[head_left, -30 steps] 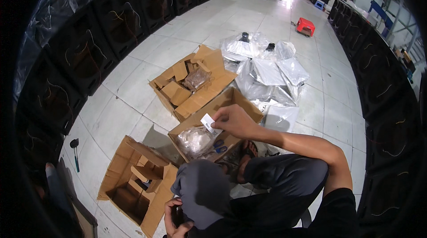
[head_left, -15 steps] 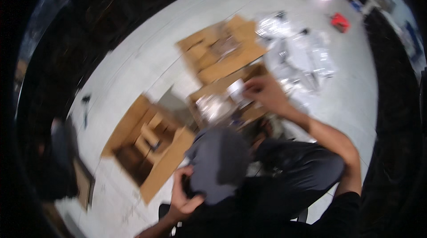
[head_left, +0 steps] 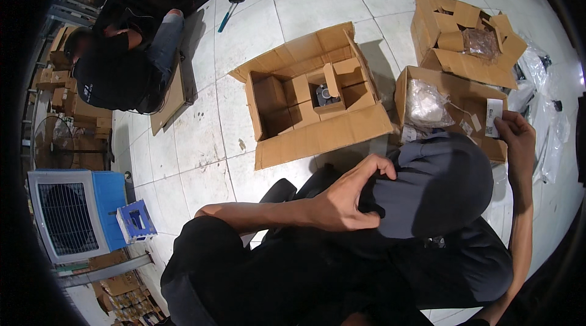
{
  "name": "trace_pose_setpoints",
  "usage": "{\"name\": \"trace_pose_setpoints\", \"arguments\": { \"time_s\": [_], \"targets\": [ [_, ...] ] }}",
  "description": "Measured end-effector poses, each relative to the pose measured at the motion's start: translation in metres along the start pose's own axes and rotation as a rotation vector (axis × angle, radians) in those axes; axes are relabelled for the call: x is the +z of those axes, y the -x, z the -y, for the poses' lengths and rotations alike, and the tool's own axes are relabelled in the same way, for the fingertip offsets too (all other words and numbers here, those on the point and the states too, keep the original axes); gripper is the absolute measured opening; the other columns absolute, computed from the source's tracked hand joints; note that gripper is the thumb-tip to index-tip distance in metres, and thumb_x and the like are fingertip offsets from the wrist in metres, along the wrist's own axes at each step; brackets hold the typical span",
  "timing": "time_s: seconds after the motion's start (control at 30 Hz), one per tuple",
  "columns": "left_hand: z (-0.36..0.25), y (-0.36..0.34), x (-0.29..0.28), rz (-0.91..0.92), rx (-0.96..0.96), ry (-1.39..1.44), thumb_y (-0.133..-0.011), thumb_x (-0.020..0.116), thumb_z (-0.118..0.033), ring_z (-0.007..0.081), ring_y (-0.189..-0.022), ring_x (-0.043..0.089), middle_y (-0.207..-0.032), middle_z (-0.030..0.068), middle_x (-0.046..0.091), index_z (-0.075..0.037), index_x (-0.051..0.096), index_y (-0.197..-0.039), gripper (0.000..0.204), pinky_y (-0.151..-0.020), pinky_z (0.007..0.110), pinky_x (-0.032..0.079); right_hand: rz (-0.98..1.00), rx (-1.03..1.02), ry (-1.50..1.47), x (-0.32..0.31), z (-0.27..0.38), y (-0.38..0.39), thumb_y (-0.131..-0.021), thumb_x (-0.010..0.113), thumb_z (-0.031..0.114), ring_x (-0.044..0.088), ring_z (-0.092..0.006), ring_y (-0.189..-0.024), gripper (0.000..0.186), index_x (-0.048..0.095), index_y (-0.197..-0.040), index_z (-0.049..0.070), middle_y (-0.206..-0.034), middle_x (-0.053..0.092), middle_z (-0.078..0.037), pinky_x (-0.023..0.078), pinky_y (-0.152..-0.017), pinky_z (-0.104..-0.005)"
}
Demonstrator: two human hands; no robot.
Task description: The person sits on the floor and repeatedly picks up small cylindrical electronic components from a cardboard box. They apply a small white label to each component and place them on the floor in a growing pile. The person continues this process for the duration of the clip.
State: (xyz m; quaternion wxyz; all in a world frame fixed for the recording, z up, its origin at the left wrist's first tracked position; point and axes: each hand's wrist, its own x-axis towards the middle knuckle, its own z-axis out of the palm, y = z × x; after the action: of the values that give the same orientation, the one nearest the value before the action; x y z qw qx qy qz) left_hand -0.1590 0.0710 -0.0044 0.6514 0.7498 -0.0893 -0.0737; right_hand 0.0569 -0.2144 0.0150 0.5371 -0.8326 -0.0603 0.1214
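Observation:
My right hand (head_left: pixel 517 134) pinches a white printed label (head_left: pixel 493 117) at its edge, over an open cardboard box (head_left: pixel 412 82). Inside that box lie a clear plastic bag (head_left: pixel 427 103) with whitish contents and some small white tags. My left hand (head_left: pixel 348 201) is curled against the grey trousers over my raised knee (head_left: pixel 439 186), thumb and fingers bent around a dark gap. Whether anything sits in that gap is hidden. Ahead of my knee stands another open box (head_left: pixel 323 143) with cardboard dividers and a dark part (head_left: pixel 323 94) in one compartment.
A third open box (head_left: pixel 427 27) is at the far right, near clear plastic bags (head_left: pixel 543 118). A mallet (head_left: pixel 232 7) lies on the tiles. At left another person (head_left: pixel 122 76) sits by a brown board (head_left: pixel 174 97); a blue-and-white air cooler (head_left: pixel 110 204) stands nearer.
The view has swung, so the boxes and both my hands appear farther right, with the other person now plainly in sight. The white label is still in my right hand; my left stays at the knee.

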Motion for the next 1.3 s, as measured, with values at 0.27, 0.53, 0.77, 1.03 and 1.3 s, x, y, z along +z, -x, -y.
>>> {"name": "trace_pose_setpoints", "arguments": {
  "time_s": [0.27, 0.53, 0.77, 1.03, 1.3],
  "targets": [
    [0.001, 0.000, -0.006, 0.075, -0.049, -0.024, -0.067, 0.069, -0.003, 0.0268, -0.121, 0.046, -0.121, 0.0148, 0.046, -0.006, 0.042, -0.116, 0.056, -0.105, 0.038, 0.033, 0.011, -0.002, 0.043, -0.004, 0.003, -0.001, -0.088, 0.064, 0.010, 0.060, -0.0084, -0.079, 0.017, 0.064, -0.101, -0.002, -0.087, 0.067, -0.005, 0.047, -0.074, -0.0234],
    [0.151, -0.037, -0.148, -0.524, -0.349, -0.629, -0.080, 0.060, -0.011, 0.0327, -0.084, 0.069, -0.089, 0.0238, 0.068, 0.005, 0.064, -0.100, 0.025, -0.075, 0.041, 0.053, 0.012, -0.049, -0.008, 0.002, -0.001, -0.002, -0.085, 0.066, 0.006, 0.062, -0.0096, -0.074, 0.017, 0.066, -0.100, -0.003, -0.082, 0.068, -0.006, 0.049, -0.071, -0.0236],
    [0.196, -0.089, -0.160, -0.164, -0.359, -0.951, -0.075, 0.073, -0.021, 0.0403, -0.091, 0.063, -0.098, 0.0232, 0.066, -0.001, 0.066, -0.103, 0.035, -0.078, 0.045, 0.052, -0.051, -0.077, -0.031, -0.010, -0.006, 0.008, -0.084, 0.068, 0.006, 0.063, -0.0101, -0.076, 0.017, 0.066, -0.098, -0.004, -0.085, 0.068, -0.007, 0.049, -0.068, -0.0239],
    [0.209, -0.070, -0.169, -0.190, -0.071, -0.856, -0.075, 0.069, -0.002, 0.0231, -0.095, 0.067, -0.104, 0.0155, 0.069, -0.001, 0.067, -0.108, 0.033, -0.080, 0.034, 0.054, -0.027, -0.071, -0.005, -0.007, 0.000, 0.000, -0.083, 0.069, 0.006, 0.063, -0.0114, -0.072, 0.023, 0.064, -0.099, -0.010, -0.080, 0.068, -0.010, 0.049, -0.063, -0.0239],
    [0.131, -0.037, -0.142, -0.732, -0.153, -0.863, -0.073, 0.077, -0.024, 0.0267, -0.068, 0.061, -0.081, 0.0183, 0.062, 0.004, 0.070, -0.103, 0.041, -0.065, 0.038, 0.048, -0.012, -0.061, 0.023, -0.007, -0.004, 0.005, -0.083, 0.068, 0.008, 0.063, -0.0106, -0.074, 0.020, 0.065, -0.097, -0.006, -0.081, 0.068, -0.007, 0.049, -0.067, -0.0245]
  ]
}}
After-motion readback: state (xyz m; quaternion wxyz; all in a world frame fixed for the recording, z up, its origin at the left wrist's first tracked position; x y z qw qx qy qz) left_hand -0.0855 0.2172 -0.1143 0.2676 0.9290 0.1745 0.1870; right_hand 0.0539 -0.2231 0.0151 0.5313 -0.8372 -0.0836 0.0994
